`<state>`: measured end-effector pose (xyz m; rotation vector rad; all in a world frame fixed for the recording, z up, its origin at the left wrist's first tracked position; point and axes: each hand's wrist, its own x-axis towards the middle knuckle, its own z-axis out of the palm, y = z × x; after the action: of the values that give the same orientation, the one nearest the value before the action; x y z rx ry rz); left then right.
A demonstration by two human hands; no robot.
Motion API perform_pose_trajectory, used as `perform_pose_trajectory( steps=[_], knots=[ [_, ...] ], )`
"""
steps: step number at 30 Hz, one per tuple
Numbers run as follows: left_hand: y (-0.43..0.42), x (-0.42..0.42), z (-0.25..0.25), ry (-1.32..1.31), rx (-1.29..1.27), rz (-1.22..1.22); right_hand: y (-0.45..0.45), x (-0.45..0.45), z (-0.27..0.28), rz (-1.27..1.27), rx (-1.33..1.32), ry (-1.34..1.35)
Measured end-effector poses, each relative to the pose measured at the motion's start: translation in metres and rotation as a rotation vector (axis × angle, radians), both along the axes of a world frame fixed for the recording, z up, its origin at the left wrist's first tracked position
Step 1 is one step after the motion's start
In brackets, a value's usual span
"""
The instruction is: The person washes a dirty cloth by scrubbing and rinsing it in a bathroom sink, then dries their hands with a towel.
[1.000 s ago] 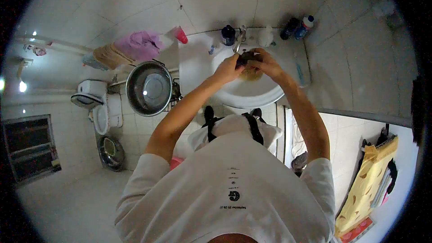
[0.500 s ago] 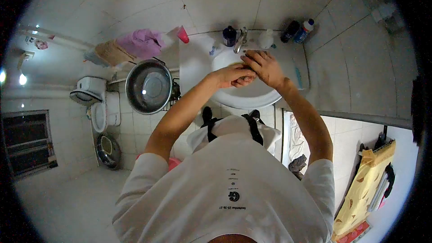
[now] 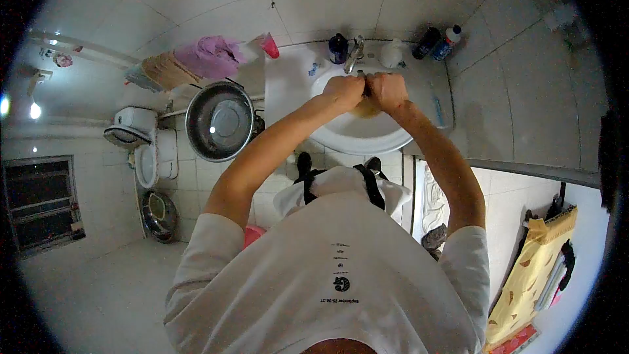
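Observation:
Both hands are close together over the white washbasin, just below the faucet. My left hand is closed in a fist, knuckles toward the faucet. Beside it, my right hand is closed in the same way. A small dark patch shows in the gap between the fists, but what they grip is mostly hidden. Below them in the basin is a tan, blurred patch; I cannot tell whether it is cloth or discoloured water.
Behind the basin stand a dark bottle, a white bottle and two more bottles at the right corner. A pink cup is at the left corner. Left of the basin is a metal bowl, with towels hanging behind it.
The hands were overlapped, with the right hand's fingers spread over the left. Now they are side by side as closed fists, and the tan patch shows more below them.

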<state>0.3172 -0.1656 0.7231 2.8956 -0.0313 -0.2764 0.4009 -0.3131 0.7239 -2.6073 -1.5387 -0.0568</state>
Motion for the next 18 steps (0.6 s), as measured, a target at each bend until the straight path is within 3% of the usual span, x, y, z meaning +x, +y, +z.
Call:
perform_pose_trajectory(
  steps=[2,5,13,18],
  knots=[
    [0.001,0.001,0.002,-0.117,0.107,-0.054,0.009,-0.006,0.019,-0.12,-0.167,0.066],
    [0.002,0.005,0.005,-0.256,0.23,-0.135,0.01,0.004,-0.005,-0.199,-0.181,0.251],
    [0.018,0.016,0.009,-0.446,0.251,-0.204,0.015,0.017,-0.027,-0.007,0.146,0.841],
    [0.029,0.017,0.0,-0.527,0.261,-0.235,0.012,0.002,-0.016,-0.255,0.248,1.402]
  ],
)
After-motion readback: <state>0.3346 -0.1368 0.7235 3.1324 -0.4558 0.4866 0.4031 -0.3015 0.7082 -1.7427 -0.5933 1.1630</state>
